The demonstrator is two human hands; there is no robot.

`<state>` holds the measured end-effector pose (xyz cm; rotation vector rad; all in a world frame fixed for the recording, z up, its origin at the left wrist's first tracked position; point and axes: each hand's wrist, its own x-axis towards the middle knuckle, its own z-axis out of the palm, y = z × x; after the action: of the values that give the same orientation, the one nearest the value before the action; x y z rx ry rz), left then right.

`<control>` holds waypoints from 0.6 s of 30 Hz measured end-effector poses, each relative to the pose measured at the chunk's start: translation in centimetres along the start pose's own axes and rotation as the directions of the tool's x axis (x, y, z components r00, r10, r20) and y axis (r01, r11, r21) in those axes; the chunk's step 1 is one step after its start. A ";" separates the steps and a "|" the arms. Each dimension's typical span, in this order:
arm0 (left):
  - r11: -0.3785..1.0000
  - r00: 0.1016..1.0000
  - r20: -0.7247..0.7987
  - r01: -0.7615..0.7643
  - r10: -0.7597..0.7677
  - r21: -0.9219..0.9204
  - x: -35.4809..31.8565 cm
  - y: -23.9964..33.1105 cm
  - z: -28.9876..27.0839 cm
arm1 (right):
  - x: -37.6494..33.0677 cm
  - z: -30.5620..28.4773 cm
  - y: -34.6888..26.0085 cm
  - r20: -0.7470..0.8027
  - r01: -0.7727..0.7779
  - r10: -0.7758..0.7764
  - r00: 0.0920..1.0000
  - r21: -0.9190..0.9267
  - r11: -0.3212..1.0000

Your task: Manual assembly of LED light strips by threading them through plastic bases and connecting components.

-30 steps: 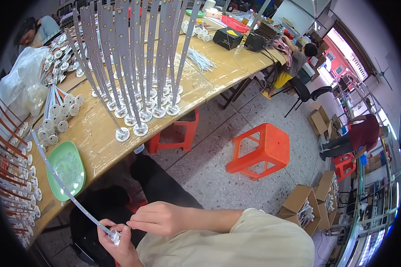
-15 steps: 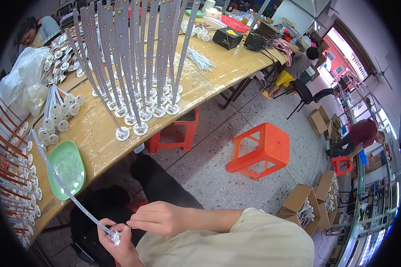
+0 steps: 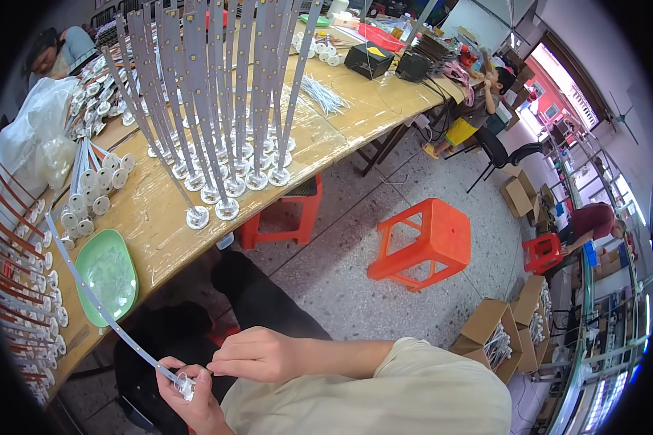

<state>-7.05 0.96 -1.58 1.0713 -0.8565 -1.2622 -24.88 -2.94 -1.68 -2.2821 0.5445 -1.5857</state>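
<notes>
My left hand (image 3: 190, 406) grips an LED light strip (image 3: 112, 319) at its lower end, where a clear and white round base (image 3: 186, 386) sits between thumb and fingers. The strip slants up and away to the left, passing over the rim of a green tray (image 3: 109, 286) with small clear pieces in it. Close beside the base is my right hand (image 3: 257, 355), its fingers pinched together; whatever they hold is too small to make out. Many similar strips (image 3: 218, 145) stand upright on round white bases on the wooden table (image 3: 174, 250).
More strips on bases (image 3: 33, 319) line the table's left end, next to a plastic bag (image 3: 29, 138). Thin white wires (image 3: 325, 96) lie farther back. A red stool (image 3: 442, 235) stands on the floor, with cardboard boxes (image 3: 486, 326) at right. Other people are nearby.
My hands and the strip stay almost the same. By the table's far end, a person has turned and raised an arm. At right, a small red stool beside another person has shifted left.
</notes>
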 end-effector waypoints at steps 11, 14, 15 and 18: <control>0.999 1.000 0.004 0.027 -0.027 -0.027 0.0 0.0 0.1 | 0.3 0.4 -0.3 -0.072 -0.020 0.022 0.997 0.028 0.999; 0.997 0.998 0.028 0.055 -0.054 -0.047 0.0 0.0 -0.1 | 0.3 0.2 -0.3 -0.058 -0.013 0.013 0.998 -0.003 1.000; 0.998 0.998 0.037 0.048 -0.047 -0.031 -0.1 -0.1 -0.2 | 0.1 0.3 -0.3 -0.073 -0.004 0.003 0.997 -0.014 1.000; 0.998 0.997 0.049 0.055 -0.054 -0.027 -0.2 0.0 -0.2 | 0.0 0.2 -0.4 -0.080 0.004 -0.006 0.997 -0.020 1.000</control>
<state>-6.92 1.18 -1.64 1.0515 -0.8484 -1.3470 -24.65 -2.61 -1.59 -2.2431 0.5773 -1.6877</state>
